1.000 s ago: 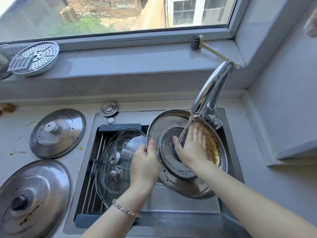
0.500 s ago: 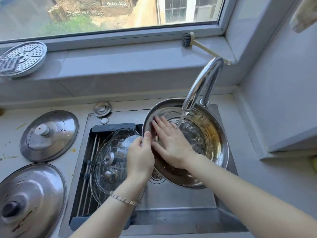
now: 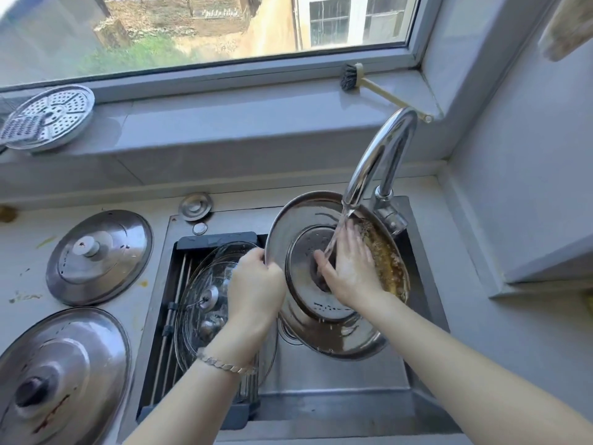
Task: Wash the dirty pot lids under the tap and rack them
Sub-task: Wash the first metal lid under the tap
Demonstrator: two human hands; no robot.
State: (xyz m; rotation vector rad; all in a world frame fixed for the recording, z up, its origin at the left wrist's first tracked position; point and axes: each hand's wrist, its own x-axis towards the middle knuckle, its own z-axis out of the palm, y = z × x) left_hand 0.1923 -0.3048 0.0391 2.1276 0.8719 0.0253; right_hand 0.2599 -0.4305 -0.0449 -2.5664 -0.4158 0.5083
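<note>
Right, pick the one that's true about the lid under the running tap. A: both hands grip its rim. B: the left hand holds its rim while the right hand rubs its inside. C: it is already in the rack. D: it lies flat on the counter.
B: the left hand grips the rim of the steel lid while the right hand rubs its inner face under the tap stream.

A single head-worn wide-angle camera looks forward and steeply down from close above the sink [image 3: 337, 409], facing the window [image 3: 205, 27]. Straight edges bow, so the frame's corners are probably distorted.
</note>
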